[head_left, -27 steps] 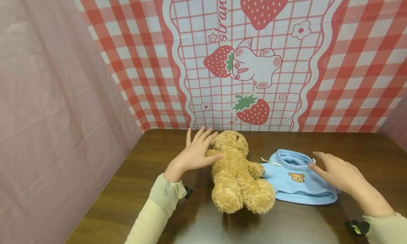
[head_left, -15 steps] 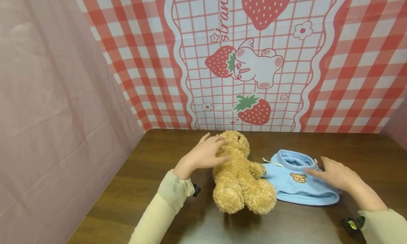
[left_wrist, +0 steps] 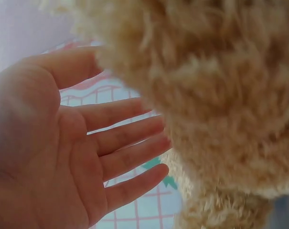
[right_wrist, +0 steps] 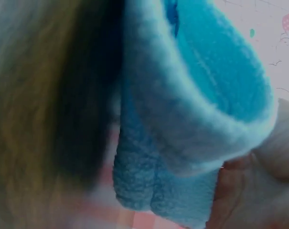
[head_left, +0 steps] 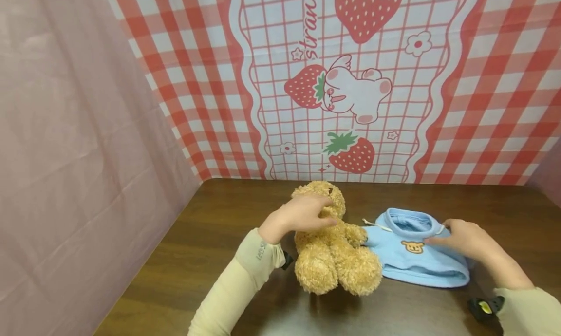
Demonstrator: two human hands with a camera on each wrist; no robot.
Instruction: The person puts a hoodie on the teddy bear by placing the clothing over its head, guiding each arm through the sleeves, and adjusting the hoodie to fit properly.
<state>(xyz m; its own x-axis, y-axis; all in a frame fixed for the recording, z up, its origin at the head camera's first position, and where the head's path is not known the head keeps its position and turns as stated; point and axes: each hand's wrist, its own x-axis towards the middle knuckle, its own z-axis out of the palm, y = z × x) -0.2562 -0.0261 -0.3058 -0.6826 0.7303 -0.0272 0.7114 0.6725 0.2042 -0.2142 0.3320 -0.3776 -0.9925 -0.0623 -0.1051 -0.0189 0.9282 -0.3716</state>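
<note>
The left hand (head_left: 302, 214) lies over the upper body of the teddy bear (head_left: 322, 241), its fingers fairly straight and loose, their tips at the fur; it grasps nothing. The right hand (head_left: 473, 241) touches the far side of the blue hoodie (head_left: 390, 254) from the bear, thumb across its front; cloth hides the other fingers, so whether it pinches cannot be told. The hoodie lies just beside the bear, on the person's right, its drawstring (head_left: 377, 224) toward the bear. Under the bear spreads the brown table (head_left: 210, 238); beyond its head hangs a red-checked strawberry cloth (head_left: 193, 68), and well to its left a pink curtain (head_left: 65, 156).
</note>
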